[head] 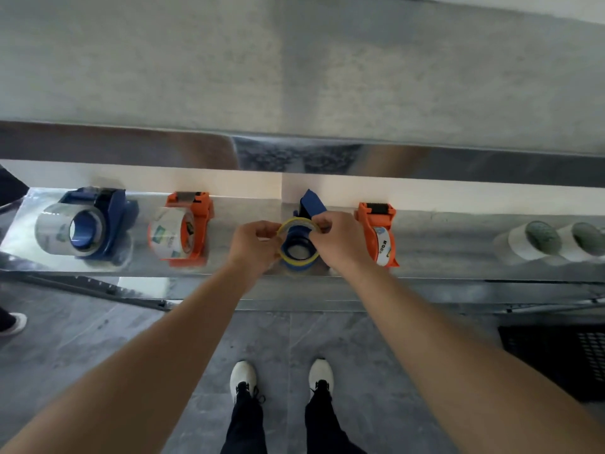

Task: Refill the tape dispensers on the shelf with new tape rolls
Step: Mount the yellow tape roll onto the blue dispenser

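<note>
Four tape dispensers stand in a row on a shiny metal shelf (458,253). A blue dispenser (98,221) at the left and an orange dispenser (193,224) beside it each carry a full clear roll. In the middle, a blue dispenser (309,204) has a thin yellow-rimmed tape ring (296,222) at its hub. My left hand (253,247) pinches the ring's left side and my right hand (340,240) pinches its right side. Another orange dispenser (378,231) stands just right of my right hand.
Two white tape rolls (530,240) lie on their sides at the shelf's right end. A grey wall rises behind the shelf. Below are a grey tiled floor, my white shoes (244,378), another person's shoe (13,322) at far left, and a dark grate (563,358).
</note>
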`<state>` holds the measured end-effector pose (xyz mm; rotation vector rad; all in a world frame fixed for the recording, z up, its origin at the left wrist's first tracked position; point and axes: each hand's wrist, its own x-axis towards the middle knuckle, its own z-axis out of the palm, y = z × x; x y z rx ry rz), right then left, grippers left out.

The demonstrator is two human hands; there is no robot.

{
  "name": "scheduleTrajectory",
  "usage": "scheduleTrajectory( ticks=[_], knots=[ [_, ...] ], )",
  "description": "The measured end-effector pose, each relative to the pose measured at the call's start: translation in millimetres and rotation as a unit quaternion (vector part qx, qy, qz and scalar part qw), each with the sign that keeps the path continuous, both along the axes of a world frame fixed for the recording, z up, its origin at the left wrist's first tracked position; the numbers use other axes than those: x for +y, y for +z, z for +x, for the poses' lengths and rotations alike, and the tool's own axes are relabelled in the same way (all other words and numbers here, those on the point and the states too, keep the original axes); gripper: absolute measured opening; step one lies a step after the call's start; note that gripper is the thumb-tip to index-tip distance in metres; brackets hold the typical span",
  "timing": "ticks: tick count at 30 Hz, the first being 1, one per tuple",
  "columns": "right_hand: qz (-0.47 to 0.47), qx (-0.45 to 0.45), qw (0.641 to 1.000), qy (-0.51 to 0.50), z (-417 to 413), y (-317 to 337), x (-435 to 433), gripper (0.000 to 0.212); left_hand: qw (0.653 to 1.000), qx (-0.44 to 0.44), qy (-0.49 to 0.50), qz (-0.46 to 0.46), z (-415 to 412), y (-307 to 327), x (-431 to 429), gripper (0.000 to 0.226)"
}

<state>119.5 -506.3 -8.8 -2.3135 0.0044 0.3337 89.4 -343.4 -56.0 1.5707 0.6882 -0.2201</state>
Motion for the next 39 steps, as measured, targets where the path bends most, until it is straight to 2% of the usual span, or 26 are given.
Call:
scheduleTrajectory(
  ticks=[8,12,15,18,22,28,34,39],
  knots=[
    [-0.009,0.014,1.0,0.009,-3,-10,-2,0.024,1.0,-0.011,-0.003,-0.008,-3,-19,-2,0.014],
    [-0.012,0.026,0.999,0.024,-3,-21,-2,0.034,1.0,-0.005,-0.006,0.001,-5,-25,-2,0.019],
    [-0.029,0.031,0.998,0.04,-5,-32,0,0.023,1.0,-0.016,-0.013,0.017,-6,-28,-6,0.026],
    [-0.039,0.044,0.997,0.046,-8,-38,-1,0.01,0.999,-0.024,-0.027,0.016,-8,-28,-9,0.021],
    [-0.028,0.045,0.997,0.059,-11,-42,1,0.03,0.999,-0.024,-0.04,0.006,-11,-30,-7,0.03],
    [-0.033,0.05,0.997,0.053,-15,-43,4,0.043,0.998,-0.023,-0.062,0.007,-16,-26,-8,0.04],
    [-0.033,0.044,0.997,0.049,-19,-38,4,0.047,0.995,-0.021,-0.097,-0.024,-19,-17,-13,0.046],
    [-0.043,-0.007,0.998,0.043,-21,-33,0,0.035,0.996,0.002,-0.086,-0.033,-18,-10,-14,0.052]
  ],
)
